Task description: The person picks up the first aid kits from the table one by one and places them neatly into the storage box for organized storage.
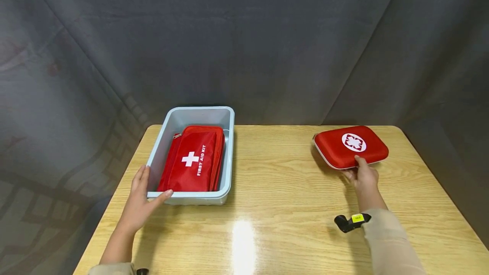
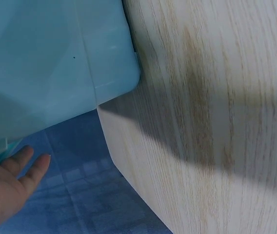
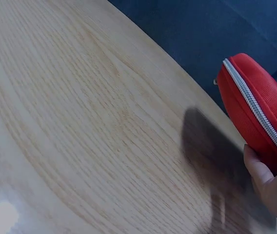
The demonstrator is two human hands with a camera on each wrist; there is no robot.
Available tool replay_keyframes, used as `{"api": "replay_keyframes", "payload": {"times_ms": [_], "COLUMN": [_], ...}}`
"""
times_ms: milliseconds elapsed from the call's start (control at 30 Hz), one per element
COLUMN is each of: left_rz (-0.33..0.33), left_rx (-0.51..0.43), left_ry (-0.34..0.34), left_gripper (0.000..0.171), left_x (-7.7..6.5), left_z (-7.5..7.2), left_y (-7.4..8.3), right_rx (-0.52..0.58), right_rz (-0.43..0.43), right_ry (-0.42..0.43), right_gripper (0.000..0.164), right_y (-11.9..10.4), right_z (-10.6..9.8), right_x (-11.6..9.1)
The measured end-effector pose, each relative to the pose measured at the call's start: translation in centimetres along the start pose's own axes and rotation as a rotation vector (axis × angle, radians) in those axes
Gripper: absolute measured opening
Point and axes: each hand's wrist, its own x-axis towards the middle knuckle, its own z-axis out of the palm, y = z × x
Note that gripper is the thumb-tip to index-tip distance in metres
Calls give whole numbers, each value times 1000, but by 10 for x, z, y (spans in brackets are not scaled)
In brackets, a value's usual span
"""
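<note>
My right hand (image 1: 366,181) grips a red hard-shell first aid case (image 1: 351,145) by its near edge, thumb on top and the other fingers beneath. The case has a white round emblem, and its silver zipper (image 3: 255,105) shows in the right wrist view. It is tilted and casts a shadow on the table below. At the near left corner of a pale blue plastic bin (image 1: 198,201), my left hand (image 1: 139,207) touches the rim, fingers along the left side and thumb across the front. Inside the bin lies a red soft first aid pouch (image 1: 187,164) with a white cross.
The bin and the case are at opposite ends of a light wood table (image 1: 275,173). Another red pouch (image 1: 219,156) shows beneath the upper one in the bin. Dark grey cloth (image 1: 244,46) hangs behind and at both sides of the table.
</note>
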Motion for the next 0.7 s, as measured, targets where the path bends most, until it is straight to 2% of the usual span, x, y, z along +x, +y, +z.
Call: {"api": "replay_keyframes", "payload": {"times_ms": [167, 500, 700], "left_rz": [-9, -4, -10], "left_rx": [-2, 1, 2], "left_ry": [-4, -1, -4], "left_gripper": [95, 94, 95], "left_x": [1, 3, 4], "left_z": [1, 2, 3], "left_y": [0, -1, -1], "right_rx": [-44, -25, -76], "right_rz": [-7, 27, 17], "right_ry": [-42, -185, -256], "right_gripper": [42, 9, 18], "right_y": [3, 4, 6], "right_z": [0, 6, 7], "right_x": [-7, -32, -36]}}
